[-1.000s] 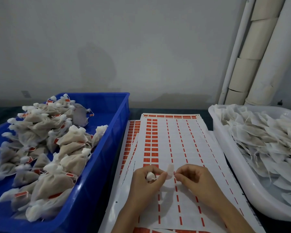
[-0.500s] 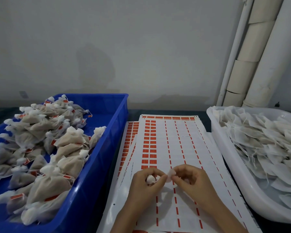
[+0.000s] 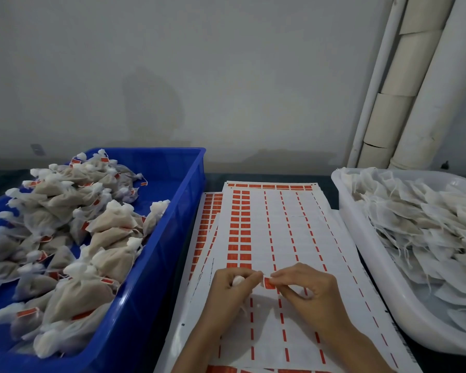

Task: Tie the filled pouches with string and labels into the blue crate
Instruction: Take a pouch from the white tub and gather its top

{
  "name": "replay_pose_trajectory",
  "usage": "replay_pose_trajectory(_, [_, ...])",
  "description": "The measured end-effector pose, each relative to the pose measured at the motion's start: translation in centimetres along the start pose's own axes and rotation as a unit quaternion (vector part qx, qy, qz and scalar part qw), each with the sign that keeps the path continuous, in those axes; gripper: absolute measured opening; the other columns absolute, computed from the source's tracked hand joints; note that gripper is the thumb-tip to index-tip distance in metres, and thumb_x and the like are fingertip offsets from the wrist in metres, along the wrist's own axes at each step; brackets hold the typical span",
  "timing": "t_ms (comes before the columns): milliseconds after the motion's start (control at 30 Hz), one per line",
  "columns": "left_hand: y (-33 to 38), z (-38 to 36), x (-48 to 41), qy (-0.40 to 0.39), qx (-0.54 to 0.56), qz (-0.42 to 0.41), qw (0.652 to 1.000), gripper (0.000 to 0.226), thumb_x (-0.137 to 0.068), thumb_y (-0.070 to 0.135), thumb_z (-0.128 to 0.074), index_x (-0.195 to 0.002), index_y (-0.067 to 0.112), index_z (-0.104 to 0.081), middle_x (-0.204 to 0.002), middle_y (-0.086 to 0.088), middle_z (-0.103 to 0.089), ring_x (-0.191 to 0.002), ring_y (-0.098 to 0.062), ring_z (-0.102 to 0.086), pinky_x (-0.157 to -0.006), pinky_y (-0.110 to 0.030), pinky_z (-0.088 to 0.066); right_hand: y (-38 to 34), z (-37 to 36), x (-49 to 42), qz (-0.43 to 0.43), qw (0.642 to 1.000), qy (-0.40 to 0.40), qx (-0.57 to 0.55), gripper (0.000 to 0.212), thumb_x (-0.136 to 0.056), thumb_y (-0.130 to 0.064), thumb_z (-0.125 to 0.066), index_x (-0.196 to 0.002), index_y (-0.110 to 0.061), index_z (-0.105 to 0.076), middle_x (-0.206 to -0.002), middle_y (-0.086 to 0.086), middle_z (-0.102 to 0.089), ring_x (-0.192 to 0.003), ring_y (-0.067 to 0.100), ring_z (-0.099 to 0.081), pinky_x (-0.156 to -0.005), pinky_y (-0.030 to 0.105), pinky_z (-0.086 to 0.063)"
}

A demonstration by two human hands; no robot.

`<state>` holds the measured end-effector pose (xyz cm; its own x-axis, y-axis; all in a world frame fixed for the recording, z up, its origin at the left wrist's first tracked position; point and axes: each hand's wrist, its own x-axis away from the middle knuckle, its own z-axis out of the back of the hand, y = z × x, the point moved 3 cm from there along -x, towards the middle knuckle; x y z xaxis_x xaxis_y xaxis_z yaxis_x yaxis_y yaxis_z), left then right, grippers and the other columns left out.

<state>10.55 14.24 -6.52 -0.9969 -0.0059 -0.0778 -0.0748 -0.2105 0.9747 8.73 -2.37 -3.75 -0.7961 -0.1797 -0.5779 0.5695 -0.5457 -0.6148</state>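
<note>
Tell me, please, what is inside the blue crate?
Tied pouches with red labels are piled in the blue crate. Its far right corner holds none. What lies under the pile is hidden.

Dim, flat indoor light, faint shadow on the wall (image 3: 151, 109), soft focus, wide-angle bending at the edges

The left hand (image 3: 234, 289) grips a small white pouch (image 3: 238, 280), fingers curled round it. The right hand (image 3: 310, 294) pinches a red label (image 3: 269, 282) just beside the left fingertips. Both hands are over the label sheets (image 3: 280, 232) lying on the tabletop (image 3: 326, 179). Left of the sheets, a blue crate (image 3: 172, 238) holds a heap of tied pouches (image 3: 73, 238) bearing red labels. Right of the sheets, a white tub (image 3: 404, 319) holds flat untied pouches (image 3: 428, 224) with loose strings. Pale pipes (image 3: 414, 76) stand behind the tub.
</note>
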Motion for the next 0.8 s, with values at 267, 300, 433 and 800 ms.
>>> replay_pose_trajectory(267, [0.5,0.0,-0.1,-0.014,-0.008,-0.012,1.000,0.014,-0.085,0.036,-0.065,-0.073,0.031,-0.070,-0.069,0.023,-0.067,-0.079,0.003,-0.063,-0.061,-0.008,-0.046,0.4,-0.5,0.1,0.004,1.000,-0.020,0.019,0.032,-0.066,-0.003,-0.082,-0.094,-0.019,-0.076,-0.092,-0.013,-0.070,-0.082,0.001,-0.065,-0.078,0.002,-0.046])
replay_pose_trajectory(300, [0.6,-0.1,0.0,-0.022,-0.015,-0.019,0.999,0.010,-0.084,0.038,-0.067,-0.076,0.034,-0.071,-0.075,0.023,-0.068,-0.083,0.003,-0.063,-0.062,-0.008,-0.047,0.4,-0.5,0.1,-0.014,1.000,-0.018,0.010,0.034,-0.068,-0.003,-0.081,-0.093,-0.024,-0.075,-0.093,-0.019,-0.068,-0.081,0.001,-0.065,-0.078,0.001,-0.045])
replay_pose_trajectory(433, [0.7,-0.3,0.1,-0.043,-0.052,-0.025,0.997,0.008,-0.081,0.041,-0.070,-0.075,0.046,-0.072,-0.080,0.024,-0.069,-0.087,0.003,-0.063,-0.064,-0.010,-0.049,0.3,-0.6,0.2,-0.102,0.994,0.000,-0.034,0.033,-0.072,-0.015,-0.080,-0.084,-0.042,-0.066,-0.078,-0.028,-0.067,-0.086,-0.001,-0.062,-0.070,0.003,-0.046])
replay_pose_trajectory(800, [2.2,0.2,2.1,-0.024,-0.128,-0.004,0.991,0.017,-0.083,0.048,-0.065,-0.099,0.043,-0.060,-0.091,0.033,-0.058,-0.087,0.003,-0.060,-0.076,-0.012,-0.049,-0.7,-0.8,-1.3,-0.152,0.987,-0.020,-0.045,0.016,-0.087,-0.011,-0.064,-0.083,-0.026,-0.059,-0.082,-0.013,-0.066,-0.083,-0.004,-0.061,-0.072,0.008,-0.050])
